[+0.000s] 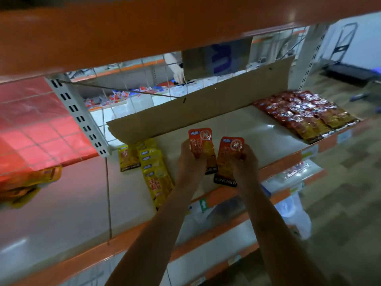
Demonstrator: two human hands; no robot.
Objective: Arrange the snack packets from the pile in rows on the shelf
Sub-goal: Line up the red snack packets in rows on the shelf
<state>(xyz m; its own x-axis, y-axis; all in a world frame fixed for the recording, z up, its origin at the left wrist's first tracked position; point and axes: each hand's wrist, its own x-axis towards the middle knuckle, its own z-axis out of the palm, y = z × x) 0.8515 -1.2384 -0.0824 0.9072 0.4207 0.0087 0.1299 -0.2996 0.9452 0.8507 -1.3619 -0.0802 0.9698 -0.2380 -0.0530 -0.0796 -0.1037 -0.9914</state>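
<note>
1. two bare forearms (156, 228) come up from the bottom edge and reach over the orange front lip of the shelf (247, 131).
2. the left hand (190, 159) has its grip closed on the left orange packet (199, 141). the fingers curl round its lower half and its printed top stands clear above them.
3. the right hand (245, 162) grips the right orange packet (228, 151) in the same way, and the packet's black bottom band shows below the hand.
4. the two packets are side by side, close together, over the bare middle of the shelf. it cannot be told whether they already rest on the shelf or are just above it.
5. just left of the left hand lies the yellow row (153, 172), overlapping packets running from back to front. a single yellow packet (128, 156) lies beside it, further left.
6. the red packets (299, 114) lie in a neat block well apart at the right end. a cardboard strip (206, 106) stands along the back of the shelf.
7. the step in hand looks like the placing step: two orange packets are brought in to begin a new row next to the yellow one. most of the shelf between yellow and red is unfilled, so the task seems early to midway.
8. the next move calls for laying both packets flat near the back and square to the yellow row. they should sit just beside it without riding onto it, and each grip should open only once its packet lies still, since slick wrappers may slide.
</note>
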